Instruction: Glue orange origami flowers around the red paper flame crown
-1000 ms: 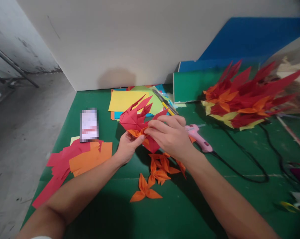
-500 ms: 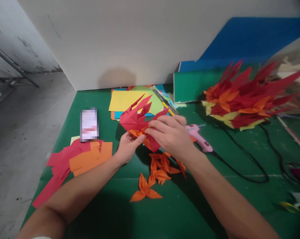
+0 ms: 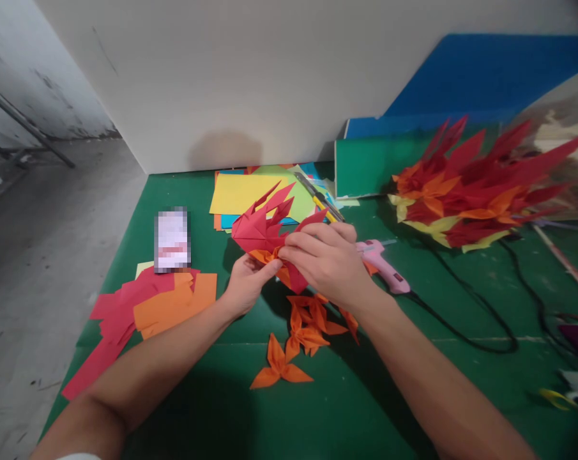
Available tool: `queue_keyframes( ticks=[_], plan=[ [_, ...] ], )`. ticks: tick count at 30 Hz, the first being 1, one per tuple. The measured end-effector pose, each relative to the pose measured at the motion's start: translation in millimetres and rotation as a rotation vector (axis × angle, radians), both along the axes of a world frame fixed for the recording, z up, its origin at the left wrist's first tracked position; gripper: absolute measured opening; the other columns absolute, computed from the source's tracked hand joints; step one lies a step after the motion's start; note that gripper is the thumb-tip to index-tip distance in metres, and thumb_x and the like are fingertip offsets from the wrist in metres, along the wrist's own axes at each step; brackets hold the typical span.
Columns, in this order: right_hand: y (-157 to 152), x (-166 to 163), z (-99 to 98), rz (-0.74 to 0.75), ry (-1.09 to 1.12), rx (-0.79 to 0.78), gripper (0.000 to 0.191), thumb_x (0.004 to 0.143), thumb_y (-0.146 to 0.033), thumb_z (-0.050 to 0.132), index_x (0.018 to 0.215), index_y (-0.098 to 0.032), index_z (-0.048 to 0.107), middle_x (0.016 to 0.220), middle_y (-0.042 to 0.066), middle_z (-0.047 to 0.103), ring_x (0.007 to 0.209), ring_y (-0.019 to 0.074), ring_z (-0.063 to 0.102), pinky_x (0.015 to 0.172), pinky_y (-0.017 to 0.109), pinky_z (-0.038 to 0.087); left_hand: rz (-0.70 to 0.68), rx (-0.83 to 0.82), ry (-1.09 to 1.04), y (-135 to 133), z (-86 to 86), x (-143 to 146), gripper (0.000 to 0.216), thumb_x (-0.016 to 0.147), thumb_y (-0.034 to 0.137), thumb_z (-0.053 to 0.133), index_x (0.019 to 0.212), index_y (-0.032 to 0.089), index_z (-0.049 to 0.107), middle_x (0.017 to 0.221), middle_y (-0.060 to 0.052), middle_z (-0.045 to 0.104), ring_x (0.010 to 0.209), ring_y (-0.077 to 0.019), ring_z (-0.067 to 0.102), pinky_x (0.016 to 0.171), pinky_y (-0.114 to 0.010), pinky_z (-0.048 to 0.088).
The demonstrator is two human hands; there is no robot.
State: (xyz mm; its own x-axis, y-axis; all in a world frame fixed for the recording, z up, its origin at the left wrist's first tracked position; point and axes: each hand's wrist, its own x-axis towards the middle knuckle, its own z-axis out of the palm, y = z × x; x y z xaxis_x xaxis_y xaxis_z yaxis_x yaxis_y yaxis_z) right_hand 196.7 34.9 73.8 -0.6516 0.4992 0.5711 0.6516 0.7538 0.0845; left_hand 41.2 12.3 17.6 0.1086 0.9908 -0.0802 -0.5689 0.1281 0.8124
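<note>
1. Left hand (image 3: 243, 282) pinches an orange folded piece (image 3: 264, 257) between thumb and fingers, at the lower side of a spiky red paper form (image 3: 256, 231), both held up over the green table (image 3: 317, 415).
2. Right hand (image 3: 324, 255) pinches at the same orange folds, fingertips drawn together; it hides much of the join, so I can't tell how snugly the papers meet.
3. Doing this well, I'd judge, calls for even pressure, a steady left thumb and no squeezing of the red points, which look easy to crumple.
4. Close below, orange paper flowers (image 3: 309, 329) could get flattened by a lowered wrist.
5. Just beside the right hand lies a pink glue gun (image 3: 383, 263), its black cord (image 3: 485, 349) looping rightward.
6. Slim tools (image 3: 320, 203) rest on coloured sheets (image 3: 245, 193) behind; leftward, a phone (image 3: 171, 239) touches red strips (image 3: 119, 310).
</note>
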Motion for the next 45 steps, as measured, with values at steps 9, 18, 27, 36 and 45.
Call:
queue_keyframes(
  ticks=[9,18,27,36,45],
  plan=[
    [-1,0,0.9,-0.017,0.001,-0.106,0.033,0.098,-0.027,0.036,0.088,-0.027,0.067,0.095,-0.002,0.069,0.091,0.0173,0.051,0.079,0.036,0.032,0.017,-0.017,0.000,0,-0.3,0,0.030,0.062,0.030,0.084,0.085,0.018,0.069,0.084,-0.002,0.073,0.078,-0.0134,0.067,0.083,-0.030,0.051],
    [-7,1,11.4,-0.075,-0.073,0.006,0.026,0.097,-0.025,0.041,0.087,-0.028,0.066,0.097,-0.004,0.070,0.094,0.0170,0.054,0.076,0.036,0.030,-0.058,-0.020,-0.032,0,-0.7,0,0.030,0.061,0.029,0.084,0.087,0.020,0.071,0.095,-0.002,0.073,0.090,-0.0149,0.066,0.093,-0.033,0.048],
    [-6,1,12.1,-0.053,-0.047,-0.022,0.026,0.096,-0.023,0.042,0.085,-0.027,0.065,0.095,-0.002,0.069,0.093,0.0177,0.055,0.074,0.036,0.030,0.021,0.027,0.039,2,-9.2,0,0.025,0.064,0.026,0.082,0.087,0.020,0.072,0.092,-0.003,0.074,0.084,-0.0137,0.067,0.087,-0.031,0.050],
    [-5,1,7.5,-0.059,-0.040,-0.043,0.033,0.098,-0.025,0.036,0.084,-0.027,0.065,0.092,-0.003,0.069,0.091,0.0168,0.053,0.078,0.036,0.030,0.003,0.017,0.066,0,-6.2,-2,0.024,0.065,0.026,0.081,0.087,0.019,0.073,0.091,-0.004,0.075,0.082,-0.0149,0.067,0.085,-0.032,0.052],
    [-5,-1,3.1,-0.050,-0.010,-0.170,0.033,0.097,-0.027,0.035,0.086,-0.029,0.066,0.096,-0.001,0.069,0.098,0.0195,0.054,0.080,0.037,0.033,0.010,-0.040,0.029,0,-2.3,-2,0.026,0.061,0.026,0.084,0.083,0.018,0.073,0.086,-0.003,0.075,0.077,-0.0137,0.067,0.084,-0.031,0.051]
  ],
)
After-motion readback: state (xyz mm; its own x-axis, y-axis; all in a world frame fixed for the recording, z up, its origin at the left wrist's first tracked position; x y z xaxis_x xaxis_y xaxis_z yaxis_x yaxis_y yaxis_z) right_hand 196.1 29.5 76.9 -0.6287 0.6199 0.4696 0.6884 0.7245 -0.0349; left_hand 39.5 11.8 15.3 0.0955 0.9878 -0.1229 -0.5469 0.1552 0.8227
